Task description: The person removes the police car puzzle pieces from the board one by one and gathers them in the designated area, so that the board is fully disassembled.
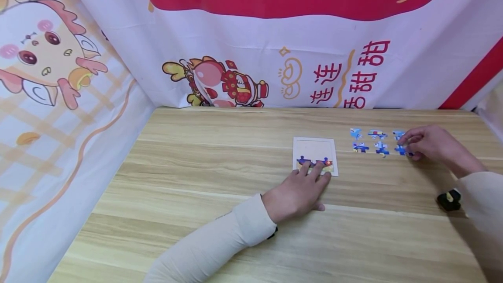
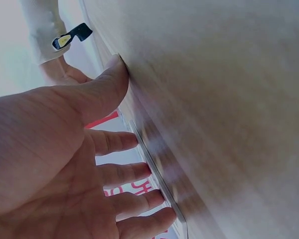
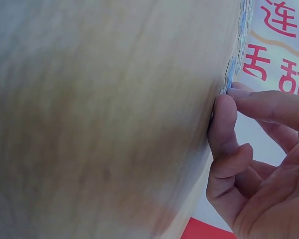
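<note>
A white-framed square puzzle board (image 1: 335,156) lies on the table, jigsaw pieces (image 1: 325,163) filling the lower part of its recess. My left hand (image 1: 300,193) rests on its near edge; in the left wrist view the fingers (image 2: 124,172) extend to the board's rim, with the thumb apart on the tabletop. To the right, loose blue jigsaw pieces (image 1: 380,147) lie in two rows. At the right end of the nearer row, my right hand (image 1: 430,145) pinches a jigsaw piece (image 1: 400,149) between thumb and index finger. That piece is partly hidden by the fingers.
The wood-grain table (image 1: 196,165) runs back to a printed cloth (image 1: 243,34) hanging behind it. Another printed cloth (image 1: 59,143) hangs along the left side. A black strap device (image 1: 449,200) is by the right sleeve.
</note>
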`<state>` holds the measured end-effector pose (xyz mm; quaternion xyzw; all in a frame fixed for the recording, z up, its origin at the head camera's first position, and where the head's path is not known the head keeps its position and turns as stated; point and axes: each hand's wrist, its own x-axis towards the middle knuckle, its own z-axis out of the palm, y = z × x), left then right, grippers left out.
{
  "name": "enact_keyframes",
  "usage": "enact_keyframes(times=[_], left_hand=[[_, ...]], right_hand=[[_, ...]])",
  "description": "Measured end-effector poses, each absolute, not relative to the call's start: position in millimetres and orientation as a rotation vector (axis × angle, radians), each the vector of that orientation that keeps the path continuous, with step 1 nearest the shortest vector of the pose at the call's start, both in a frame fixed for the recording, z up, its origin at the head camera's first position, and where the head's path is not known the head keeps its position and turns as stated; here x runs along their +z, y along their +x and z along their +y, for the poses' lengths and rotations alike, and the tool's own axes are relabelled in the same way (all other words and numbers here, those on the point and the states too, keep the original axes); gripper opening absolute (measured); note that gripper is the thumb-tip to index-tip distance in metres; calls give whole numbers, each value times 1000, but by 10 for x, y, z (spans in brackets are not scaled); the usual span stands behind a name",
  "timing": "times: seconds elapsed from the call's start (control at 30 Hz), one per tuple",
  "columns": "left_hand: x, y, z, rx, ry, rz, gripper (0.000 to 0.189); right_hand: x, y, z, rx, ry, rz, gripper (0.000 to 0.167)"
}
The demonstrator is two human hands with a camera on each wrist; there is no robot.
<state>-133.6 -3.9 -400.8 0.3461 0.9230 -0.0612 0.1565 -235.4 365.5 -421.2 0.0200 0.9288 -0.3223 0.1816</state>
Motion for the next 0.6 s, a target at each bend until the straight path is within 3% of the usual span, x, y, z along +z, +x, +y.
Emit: enact_keyframes(times=[0.6], left_hand=[[-4015,-1321,-43,-154,997,2634,78]], right_hand=[[-4005,-2310,3448,-794,-45,2716,27]])
